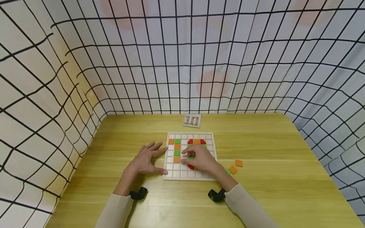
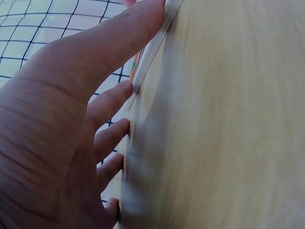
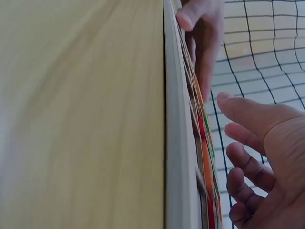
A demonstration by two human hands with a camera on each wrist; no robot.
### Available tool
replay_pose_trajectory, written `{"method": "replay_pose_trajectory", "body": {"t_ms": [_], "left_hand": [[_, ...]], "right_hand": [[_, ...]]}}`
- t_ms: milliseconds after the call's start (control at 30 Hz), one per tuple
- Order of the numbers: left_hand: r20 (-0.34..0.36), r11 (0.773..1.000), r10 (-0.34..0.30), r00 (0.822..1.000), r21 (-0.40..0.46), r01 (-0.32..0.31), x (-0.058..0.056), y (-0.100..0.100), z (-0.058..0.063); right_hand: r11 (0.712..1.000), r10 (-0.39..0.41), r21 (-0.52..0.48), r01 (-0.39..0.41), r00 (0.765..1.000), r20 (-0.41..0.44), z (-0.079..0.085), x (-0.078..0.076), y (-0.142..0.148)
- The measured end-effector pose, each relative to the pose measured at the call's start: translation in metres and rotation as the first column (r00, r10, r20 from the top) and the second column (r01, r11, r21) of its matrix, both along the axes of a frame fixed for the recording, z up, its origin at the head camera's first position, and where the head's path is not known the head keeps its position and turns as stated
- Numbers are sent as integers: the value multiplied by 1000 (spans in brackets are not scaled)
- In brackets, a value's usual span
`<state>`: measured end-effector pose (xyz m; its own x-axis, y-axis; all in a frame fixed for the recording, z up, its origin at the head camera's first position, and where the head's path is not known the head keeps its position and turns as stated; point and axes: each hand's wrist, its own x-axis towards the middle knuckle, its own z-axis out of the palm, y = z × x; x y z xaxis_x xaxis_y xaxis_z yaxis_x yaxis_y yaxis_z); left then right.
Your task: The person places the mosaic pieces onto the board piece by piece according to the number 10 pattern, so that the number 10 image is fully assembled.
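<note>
A white gridded board (image 1: 171, 174) lies on the table. On its left side sit orange and green square tiles (image 1: 176, 153), several of them in one column. Farther right are red rounded tiles (image 1: 202, 141) with orange and green ones, partly hidden by the right hand. My left hand (image 1: 145, 160) spreads its fingers at the board's left edge, thumb and index finger touching it. Over the board's middle hovers my right hand (image 1: 201, 157), fingers loosely bent. In the right wrist view nothing shows between that hand's thumb (image 3: 248, 114) and fingers.
Two loose orange tiles (image 1: 239, 163) and a partly covered green tile (image 1: 228, 171) lie right of the board. Behind it is a small patterned card (image 1: 192, 120). Black wrist-worn pieces (image 1: 138, 193) project inward from both sleeves. A black-gridded white curtain (image 1: 182, 63) surrounds the table's back and sides.
</note>
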<state>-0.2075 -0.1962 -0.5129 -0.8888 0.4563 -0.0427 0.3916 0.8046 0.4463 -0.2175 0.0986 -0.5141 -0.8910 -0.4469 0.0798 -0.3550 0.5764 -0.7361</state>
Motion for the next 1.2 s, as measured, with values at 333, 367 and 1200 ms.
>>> {"method": "replay_pose_trajectory", "body": {"t_ms": [333,367,1200], "left_hand": [[-10,1000,-3,1000,13,3,3,-1,1],[-9,1000,-2,1000,12,2,3,-1,1],[-9,1000,-12,1000,14,12,1,0,1]], "right_hand": [[998,-52,16,53,998,-25,5,0,48],[998,-59,23,59,998,-32,6,0,53],[988,-31,149,49,992,-120,-2,29,155]]}}
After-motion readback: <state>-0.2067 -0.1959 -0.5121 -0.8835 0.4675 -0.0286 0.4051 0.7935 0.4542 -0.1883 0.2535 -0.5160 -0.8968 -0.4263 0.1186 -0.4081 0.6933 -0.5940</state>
